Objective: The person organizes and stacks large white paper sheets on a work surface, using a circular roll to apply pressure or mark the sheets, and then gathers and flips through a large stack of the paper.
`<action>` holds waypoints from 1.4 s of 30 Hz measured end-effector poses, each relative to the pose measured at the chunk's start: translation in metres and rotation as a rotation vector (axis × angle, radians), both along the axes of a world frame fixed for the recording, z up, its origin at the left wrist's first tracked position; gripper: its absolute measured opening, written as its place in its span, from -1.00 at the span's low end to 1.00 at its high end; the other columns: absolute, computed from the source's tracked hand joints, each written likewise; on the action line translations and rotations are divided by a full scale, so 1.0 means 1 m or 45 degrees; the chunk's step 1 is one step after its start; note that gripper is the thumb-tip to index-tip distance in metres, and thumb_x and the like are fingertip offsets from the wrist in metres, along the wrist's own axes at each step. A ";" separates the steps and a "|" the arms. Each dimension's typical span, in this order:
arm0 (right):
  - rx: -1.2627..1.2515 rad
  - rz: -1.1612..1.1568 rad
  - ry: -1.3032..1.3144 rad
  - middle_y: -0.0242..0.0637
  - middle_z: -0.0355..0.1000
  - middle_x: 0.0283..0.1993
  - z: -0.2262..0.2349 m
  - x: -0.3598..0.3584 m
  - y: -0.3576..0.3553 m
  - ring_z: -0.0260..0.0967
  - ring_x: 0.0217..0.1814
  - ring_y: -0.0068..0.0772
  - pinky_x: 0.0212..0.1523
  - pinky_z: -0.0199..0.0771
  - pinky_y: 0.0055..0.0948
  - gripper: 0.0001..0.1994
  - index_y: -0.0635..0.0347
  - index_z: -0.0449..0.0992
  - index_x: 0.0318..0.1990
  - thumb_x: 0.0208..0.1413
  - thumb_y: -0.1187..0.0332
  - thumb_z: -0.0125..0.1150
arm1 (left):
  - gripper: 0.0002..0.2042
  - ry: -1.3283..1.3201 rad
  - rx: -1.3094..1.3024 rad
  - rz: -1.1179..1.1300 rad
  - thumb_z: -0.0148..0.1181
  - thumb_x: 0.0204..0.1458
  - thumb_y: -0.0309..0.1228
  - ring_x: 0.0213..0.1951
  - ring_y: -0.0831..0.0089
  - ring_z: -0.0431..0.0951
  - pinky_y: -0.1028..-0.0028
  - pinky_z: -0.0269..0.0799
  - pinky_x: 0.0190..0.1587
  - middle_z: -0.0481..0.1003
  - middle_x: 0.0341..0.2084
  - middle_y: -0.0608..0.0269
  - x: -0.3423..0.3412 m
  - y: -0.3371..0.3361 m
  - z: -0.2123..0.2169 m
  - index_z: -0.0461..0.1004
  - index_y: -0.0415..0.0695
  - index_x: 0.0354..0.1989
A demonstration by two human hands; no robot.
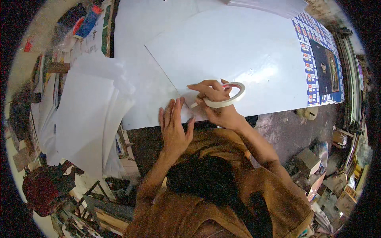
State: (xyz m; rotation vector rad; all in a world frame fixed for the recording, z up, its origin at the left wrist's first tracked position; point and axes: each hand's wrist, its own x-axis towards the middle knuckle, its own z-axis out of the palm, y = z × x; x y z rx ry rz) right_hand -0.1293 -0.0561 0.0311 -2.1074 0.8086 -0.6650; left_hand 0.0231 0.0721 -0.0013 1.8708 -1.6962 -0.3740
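I see my left hand [174,126] lying flat near the near edge of the white table [139,23], fingers spread wide and pressed on the glossy white sheet [246,51]; I judge it is there to keep the sheet from sliding. My right hand [216,104] sits just beside it, fingers curled around a roll of white tape [229,95], which stands tilted on the sheet with its ring open toward me. A short strip of tape [193,105] runs from the roll down to the sheet, close to my left fingertips, so the roll seems held low to keep the strip taut against the surface. The sheet's corner edge crosses diagonally right by both hands. Along the table's left edge loose white papers [85,115] overhang in a stack, well apart from the work. At the far right edge lies a blue printed sheet [321,67].
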 end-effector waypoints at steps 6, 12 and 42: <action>-0.186 0.012 0.109 -0.40 0.50 -0.11 -0.003 0.003 0.002 0.35 0.15 -0.35 0.20 -0.06 0.01 -0.52 0.01 0.47 0.18 0.03 0.45 0.24 | -0.43 -0.154 -0.061 -0.007 0.17 0.16 -0.26 0.35 0.03 0.18 -0.09 -0.03 0.34 0.31 0.29 0.11 -0.003 -0.001 -0.006 0.21 -0.21 0.30; -0.306 -0.081 0.152 -0.48 0.53 -0.18 -0.010 0.006 0.004 0.39 0.11 -0.42 0.19 -0.05 0.09 -0.52 -0.04 0.50 0.17 0.02 0.36 0.32 | -0.48 -0.161 -0.138 -0.018 0.17 0.16 -0.28 0.36 0.03 0.17 -0.08 -0.03 0.34 0.31 0.29 0.13 -0.003 0.001 -0.014 0.25 -0.15 0.28; -0.287 -0.694 0.318 -0.37 0.52 0.01 -0.017 -0.106 -0.091 0.31 0.23 -0.43 0.35 -0.19 -0.10 -0.59 -0.08 0.47 0.22 0.21 0.35 0.20 | -0.73 -0.270 -0.028 0.005 0.14 0.14 -0.33 0.35 0.02 0.17 -0.08 -0.10 0.36 0.28 0.28 0.09 -0.011 -0.004 -0.010 0.49 -0.09 0.01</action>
